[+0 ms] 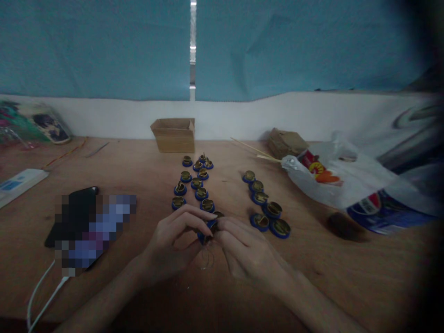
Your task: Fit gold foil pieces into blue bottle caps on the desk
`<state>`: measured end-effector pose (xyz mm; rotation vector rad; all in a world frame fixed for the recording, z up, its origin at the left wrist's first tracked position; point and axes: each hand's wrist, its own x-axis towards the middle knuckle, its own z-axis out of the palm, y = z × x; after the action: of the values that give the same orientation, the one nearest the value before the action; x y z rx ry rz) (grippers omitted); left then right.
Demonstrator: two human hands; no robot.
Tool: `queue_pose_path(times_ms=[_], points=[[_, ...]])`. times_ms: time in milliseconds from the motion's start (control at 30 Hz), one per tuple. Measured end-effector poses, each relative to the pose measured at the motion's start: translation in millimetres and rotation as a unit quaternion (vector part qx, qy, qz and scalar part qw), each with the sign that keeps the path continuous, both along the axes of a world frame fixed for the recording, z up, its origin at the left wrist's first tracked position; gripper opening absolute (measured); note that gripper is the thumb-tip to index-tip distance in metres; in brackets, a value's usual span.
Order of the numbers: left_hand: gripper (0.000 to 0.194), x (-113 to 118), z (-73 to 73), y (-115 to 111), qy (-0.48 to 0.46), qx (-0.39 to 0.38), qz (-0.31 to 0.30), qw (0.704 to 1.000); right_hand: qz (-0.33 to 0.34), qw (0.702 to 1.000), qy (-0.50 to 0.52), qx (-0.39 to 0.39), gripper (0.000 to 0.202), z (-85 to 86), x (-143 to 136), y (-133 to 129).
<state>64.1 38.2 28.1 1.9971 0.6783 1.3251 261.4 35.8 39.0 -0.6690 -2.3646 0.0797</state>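
Observation:
Between my two hands, near the table's front, is a small blue and brass-coloured round piece (207, 233). My left hand (180, 236) pinches it from the left, with fingers curved over its top. From the right, my right hand (244, 245) presses its closed fingertips against the same piece. A thin, clear loop (207, 260) hangs below the fingers. Just beyond my hands stand several similar pieces in loose rows, one of them a blue-rimmed piece (201, 193). Several more, including a dark brass one (272, 209), form a group to the right.
An open cardboard box (176, 138) stands at the back. Farther right are a crumpled brown package (286, 142), thin sticks and a plastic bag (350, 169). On the left lie a black device (78, 210), a blurred-out phone, white cables and a white power strip (24, 184).

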Motion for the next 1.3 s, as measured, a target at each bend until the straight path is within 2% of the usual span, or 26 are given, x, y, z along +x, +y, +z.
queue_pose_path(times_ms=[300, 567, 667, 833, 900, 967, 1067, 1200, 1300], points=[[0.025, 0, 1.9, 0, 0.015, -0.016, -0.005, 1.000, 0.016, 1.000, -0.008, -0.019, 0.026, 5.2, 0, -1], [0.025, -1, 3.4, 2, 0.032, -0.004, -0.014, 0.999, 0.028, 0.998, -0.025, -0.047, 0.026, 6.1, 0, -1], [0.025, -1, 2.1, 1, 0.028, -0.022, -0.020, 0.999, 0.029, 0.997, -0.027, -0.063, 0.025, 6.7, 2, -2], [0.027, 0, -0.1, 1, -0.062, -0.085, -0.045, 0.993, 0.009, 0.991, 0.076, -0.112, 0.022, 4.9, 1, -7], [0.031, 0, 0.0, 1, -0.082, -0.086, -0.047, 0.992, -0.013, 0.981, 0.128, -0.145, 0.028, 3.5, -1, -8], [0.035, 0, 0.4, 2, -0.082, -0.081, -0.042, 0.992, -0.036, 0.975, 0.145, -0.163, 0.024, 2.5, -2, -8], [0.042, 0, 0.0, 1, -0.072, -0.076, -0.033, 0.994, -0.030, 0.984, 0.125, -0.125, 0.014, 2.0, -5, -9], [0.042, 0, -3.3, 1, -0.053, -0.056, -0.027, 0.997, -0.020, 0.998, 0.056, -0.009, 0.019, 1.9, -10, -14], [0.042, -1, -5.1, 2, -0.035, -0.036, -0.013, 0.999, -0.036, 0.999, 0.039, 0.010, 0.019, 2.2, -12, -17]])
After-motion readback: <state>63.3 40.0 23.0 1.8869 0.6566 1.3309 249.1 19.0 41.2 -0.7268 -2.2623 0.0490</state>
